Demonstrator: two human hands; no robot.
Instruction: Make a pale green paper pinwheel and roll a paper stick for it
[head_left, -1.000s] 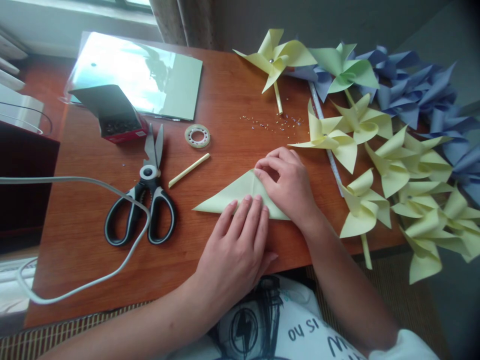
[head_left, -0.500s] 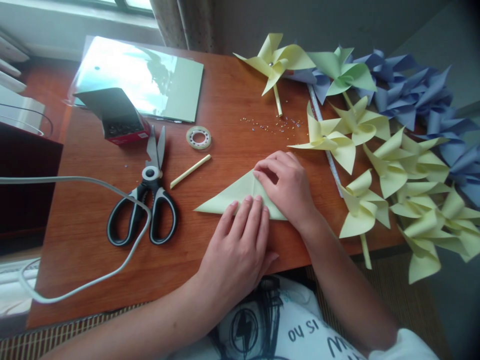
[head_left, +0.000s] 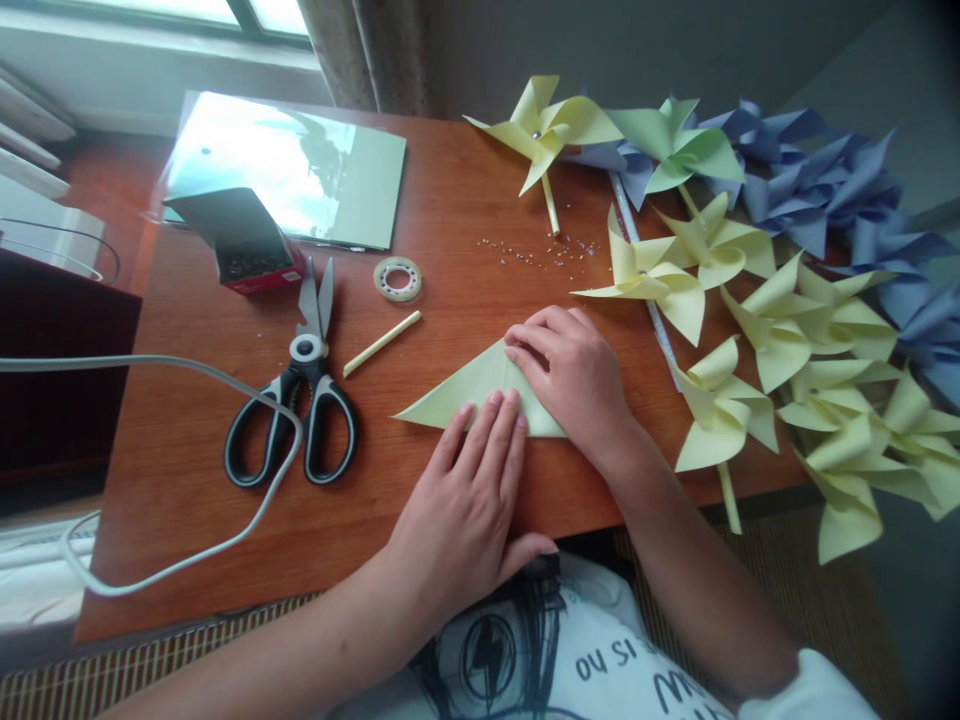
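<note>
Pale-yellow folded paper triangle (head_left: 469, 390) lay on tabletop (head_left: 187, 450), pinned flat under both hands: left hand (head_left: 465, 500), right hand (head_left: 574, 375). Risk: uneven pressure skewing crease.

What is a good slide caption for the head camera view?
Both hands, left hand and right hand, press a folded yellow paper on the wooden table, beside scissors.

- Wooden table (head_left: 187, 470), reddish-brown.
- Scissors (head_left: 304, 400) at its middle left.
- Right of the scissors: a pale stick (head_left: 381, 343), then folded yellow paper (head_left: 472, 390).
- Above them: tape roll (head_left: 397, 278), red box (head_left: 251, 255), glossy sheet (head_left: 300, 170).
- Far right: paper pinwheels (head_left: 750, 300).
- Left: grey cable (head_left: 187, 380).
</note>
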